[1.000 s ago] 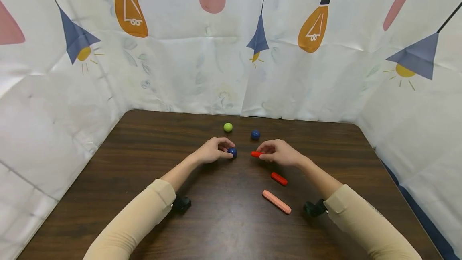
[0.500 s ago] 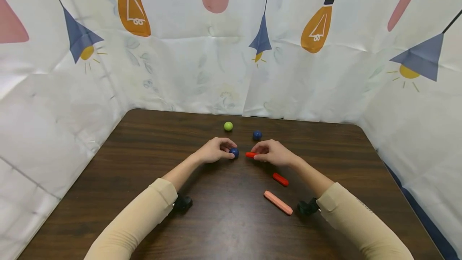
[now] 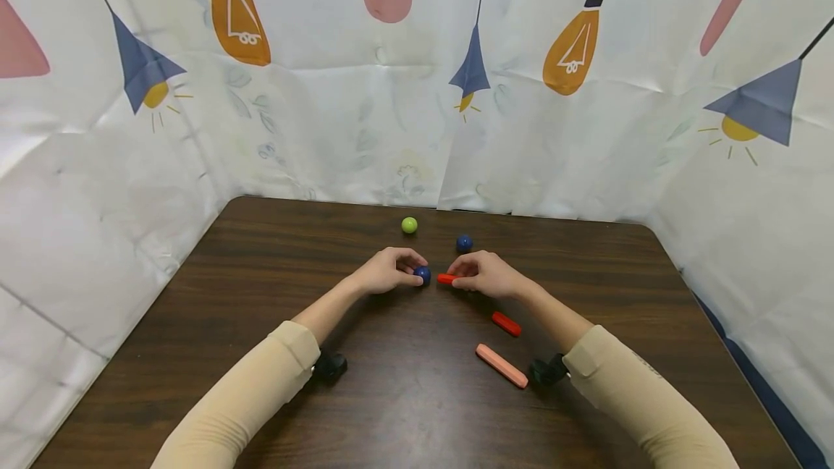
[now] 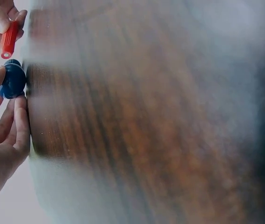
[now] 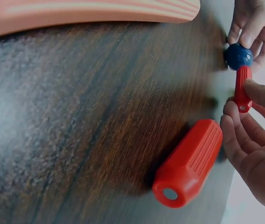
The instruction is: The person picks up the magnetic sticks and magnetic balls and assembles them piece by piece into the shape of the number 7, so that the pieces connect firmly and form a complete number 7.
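Note:
My left hand (image 3: 386, 271) pinches a dark blue ball (image 3: 423, 276) between thumb and fingers, just above or on the table; I cannot tell which. Facing it, my right hand (image 3: 490, 276) pinches a short red stick (image 3: 446, 279) whose free end points at the ball. A narrow gap between stick and ball shows in the head view. The left wrist view shows a silvery disc in the end of the red stick (image 4: 9, 41). In the right wrist view the blue ball (image 5: 238, 57) and the stick overlap.
On the dark wooden table (image 3: 260, 382) lie a second red stick (image 3: 506, 323) and a longer pink stick (image 3: 502, 365), both near the right forearm. Behind the hands sit a green ball (image 3: 409, 225) and another blue ball (image 3: 464, 243). A printed curtain (image 3: 313, 129) hangs behind.
My right hand has moved left with the red stick, closing most of the distance to the blue ball. My left hand stays in place. The green ball has shifted slightly back and left.

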The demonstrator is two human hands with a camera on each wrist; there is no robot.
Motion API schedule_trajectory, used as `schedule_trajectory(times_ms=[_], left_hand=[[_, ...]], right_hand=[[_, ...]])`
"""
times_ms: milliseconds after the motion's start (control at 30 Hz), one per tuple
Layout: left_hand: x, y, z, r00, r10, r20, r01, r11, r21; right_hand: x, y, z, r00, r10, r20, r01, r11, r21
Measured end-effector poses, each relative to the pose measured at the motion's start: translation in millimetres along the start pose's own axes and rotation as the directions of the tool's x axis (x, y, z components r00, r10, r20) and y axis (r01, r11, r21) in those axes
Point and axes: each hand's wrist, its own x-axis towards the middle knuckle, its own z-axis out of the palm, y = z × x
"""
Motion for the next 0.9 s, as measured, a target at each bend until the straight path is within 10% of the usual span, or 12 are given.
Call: schedule_trajectory(times_ms=[900], left_hand=[[0.8, -0.7, -0.2, 1.0, 0.003, -0.005, -0.003, 1.0, 0.018]], right_hand=[[15.9, 1.0, 4.2, 1.0, -0.001, -0.015, 0.0, 0.999, -0.042]])
